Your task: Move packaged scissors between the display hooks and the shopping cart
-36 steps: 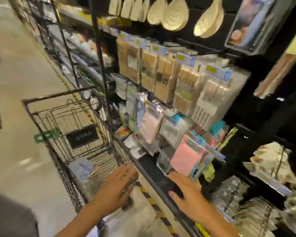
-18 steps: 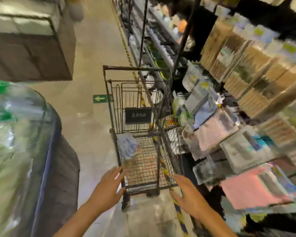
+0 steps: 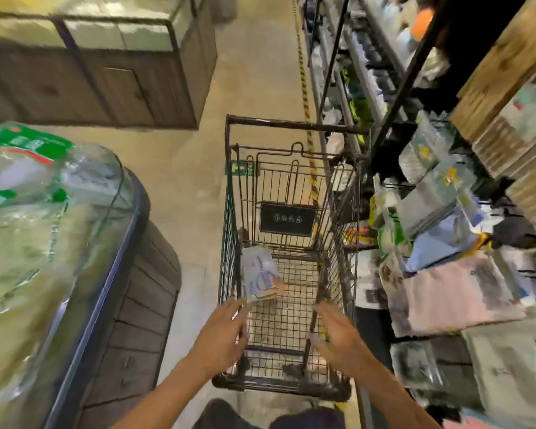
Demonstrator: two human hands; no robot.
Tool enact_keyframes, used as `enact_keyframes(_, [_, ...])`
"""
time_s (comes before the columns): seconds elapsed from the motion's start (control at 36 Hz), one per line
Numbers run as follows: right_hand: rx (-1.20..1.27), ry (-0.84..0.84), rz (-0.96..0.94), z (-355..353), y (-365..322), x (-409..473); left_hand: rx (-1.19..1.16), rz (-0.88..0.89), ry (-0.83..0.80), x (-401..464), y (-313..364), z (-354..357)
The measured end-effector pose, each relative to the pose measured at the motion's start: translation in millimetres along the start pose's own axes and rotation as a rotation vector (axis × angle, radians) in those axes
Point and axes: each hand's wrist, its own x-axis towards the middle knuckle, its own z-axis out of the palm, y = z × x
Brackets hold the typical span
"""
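A dark wire shopping cart [image 3: 229, 212] stands in the aisle straight ahead of me. One packaged pair of scissors [image 3: 260, 278], a clear pack with blue print, lies inside against the cart's left wall. My left hand [image 3: 223, 332] hovers over the near left corner of the cart, fingers spread and empty, just below the pack. My right hand [image 3: 338, 335] hovers over the near right side, also spread and empty. Hanging packs on the display hooks [image 3: 446, 289] fill the right side, blurred.
A chest freezer with a curved glass lid [image 3: 59, 243] stands close on my left. Wooden cabinets [image 3: 106, 82] stand farther back left. Black shelf uprights [image 3: 393, 97] and a yellow-black floor stripe [image 3: 304, 88] run along the right. The floor between freezer and cart is bare.
My view has swung left from the shelf to look down into the cart. Both hands have moved from the shelf edge to over the cart's near end.
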Motion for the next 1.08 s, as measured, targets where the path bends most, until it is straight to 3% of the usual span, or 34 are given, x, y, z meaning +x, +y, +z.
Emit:
enact_keyframes(0.17, [-0.025, -0.100, -0.027, -18, 33, 52, -0.041, -0.140, -0.068, 42, 25, 10])
enact_keyframes(0.42, [0.013, -0.195, 0.092, 2, 58, 111, -0.150, -0.253, -0.152, 97, 15, 61])
enact_keyframes(0.64, [0.074, -0.202, 0.230, 70, 90, 166, -0.209, -0.301, -0.211, 140, -40, 129])
enact_keyframes(0.89, [0.098, -0.279, 0.262, 164, 131, 253, -0.264, -0.349, -0.191, 183, -84, 183])
enact_keyframes(1.0, [0.225, -0.247, 0.263, 190, 136, 302, -0.288, -0.344, -0.146, 183, -97, 214])
enact_keyframes(1.08, [0.327, -0.095, 0.250, 199, 132, 337, -0.292, -0.364, -0.155, 186, -102, 225])
